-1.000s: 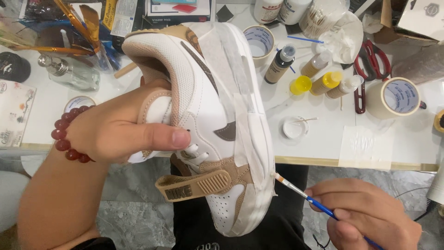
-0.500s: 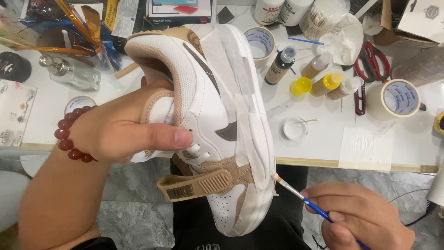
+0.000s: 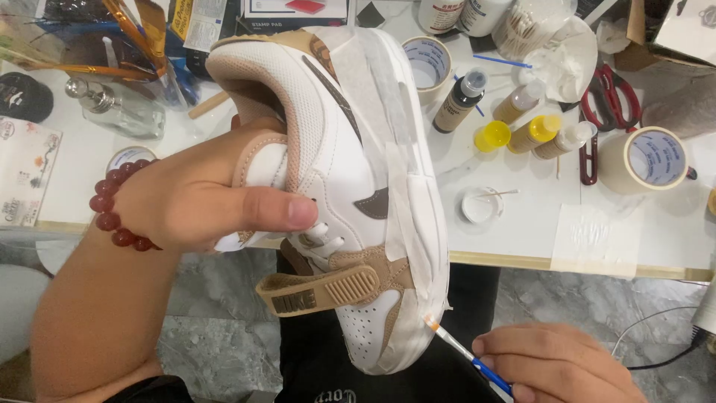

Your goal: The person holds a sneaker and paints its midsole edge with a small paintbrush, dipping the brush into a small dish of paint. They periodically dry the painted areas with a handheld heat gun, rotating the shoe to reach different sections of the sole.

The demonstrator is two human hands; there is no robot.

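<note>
My left hand point(image 3: 198, 198), a red bead bracelet point(image 3: 112, 216) on its wrist, grips a white and tan sneaker point(image 3: 350, 172) by the tongue and collar, toe pointing toward me. Masking tape covers the sneaker's sole edge point(image 3: 406, 186). A tan strap point(image 3: 321, 292) crosses the forefoot. My right hand point(image 3: 556, 366) pinches a thin blue-handled paintbrush point(image 3: 466, 352) at the lower right. The brush's light tip sits at the taped sole edge near the toe.
A white table point(image 3: 522, 239) holds tape rolls point(image 3: 649, 158) point(image 3: 429, 63), small paint bottles point(image 3: 533, 133), a yellow cap point(image 3: 492, 136), a small white dish point(image 3: 479, 205), red scissors point(image 3: 604, 101), a taped paper patch point(image 3: 597, 239) and a glass bottle point(image 3: 115, 108). Grey floor lies below.
The brush tip has moved from beside the toe up to the taped sole edge. The sneaker and left hand have shifted only slightly.
</note>
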